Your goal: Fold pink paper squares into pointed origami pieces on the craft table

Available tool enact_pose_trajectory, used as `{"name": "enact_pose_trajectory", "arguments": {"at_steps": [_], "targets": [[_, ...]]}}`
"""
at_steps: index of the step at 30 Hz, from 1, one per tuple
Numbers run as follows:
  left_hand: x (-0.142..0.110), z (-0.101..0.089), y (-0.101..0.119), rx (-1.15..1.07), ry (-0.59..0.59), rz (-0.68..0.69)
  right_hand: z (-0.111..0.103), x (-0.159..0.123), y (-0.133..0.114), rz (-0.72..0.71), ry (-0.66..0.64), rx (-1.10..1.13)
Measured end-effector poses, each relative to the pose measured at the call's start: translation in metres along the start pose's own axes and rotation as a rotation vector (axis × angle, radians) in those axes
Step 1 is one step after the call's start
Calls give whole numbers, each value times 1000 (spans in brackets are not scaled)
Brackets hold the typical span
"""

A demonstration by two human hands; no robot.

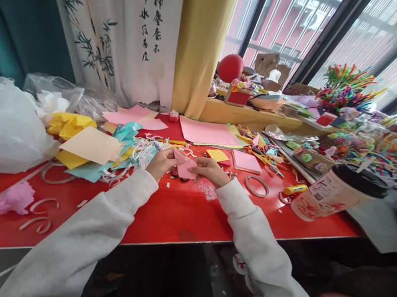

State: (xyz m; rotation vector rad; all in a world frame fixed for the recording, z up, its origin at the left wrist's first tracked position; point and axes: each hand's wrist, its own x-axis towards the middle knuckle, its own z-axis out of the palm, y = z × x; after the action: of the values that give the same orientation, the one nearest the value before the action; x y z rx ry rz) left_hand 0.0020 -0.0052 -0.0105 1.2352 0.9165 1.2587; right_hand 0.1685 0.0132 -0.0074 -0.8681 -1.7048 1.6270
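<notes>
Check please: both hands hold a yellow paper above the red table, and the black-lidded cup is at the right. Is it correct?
Not quite: the head view shows pink paper, not yellow, in the left hand and right hand. It is above the red table, and the black-lidded cup is at the right.

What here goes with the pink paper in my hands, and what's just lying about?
In use, it seems:
- pink paper, in left hand and right hand
- pink square sheets, likely

Lying about, probably:
- lidded cup
- white plastic bag
- crumpled purple paper
</notes>
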Motion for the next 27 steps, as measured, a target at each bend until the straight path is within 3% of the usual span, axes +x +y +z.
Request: {"name": "enact_pose_trajectory", "arguments": {"at_steps": [4, 10, 19, 27], "targets": [[-2, 2, 3, -15, 80, 23, 0, 0, 0, 3, 66, 130], [-3, 3, 9, -22, 59, -98, -2, 2, 3, -25, 230, 148], [-5, 2, 11, -91, 30, -188, -3, -1, 0, -39, 217, 228], [-5, 1, 14, -123, 55, -213, -2, -4, 1, 11, 125, 368]]}}
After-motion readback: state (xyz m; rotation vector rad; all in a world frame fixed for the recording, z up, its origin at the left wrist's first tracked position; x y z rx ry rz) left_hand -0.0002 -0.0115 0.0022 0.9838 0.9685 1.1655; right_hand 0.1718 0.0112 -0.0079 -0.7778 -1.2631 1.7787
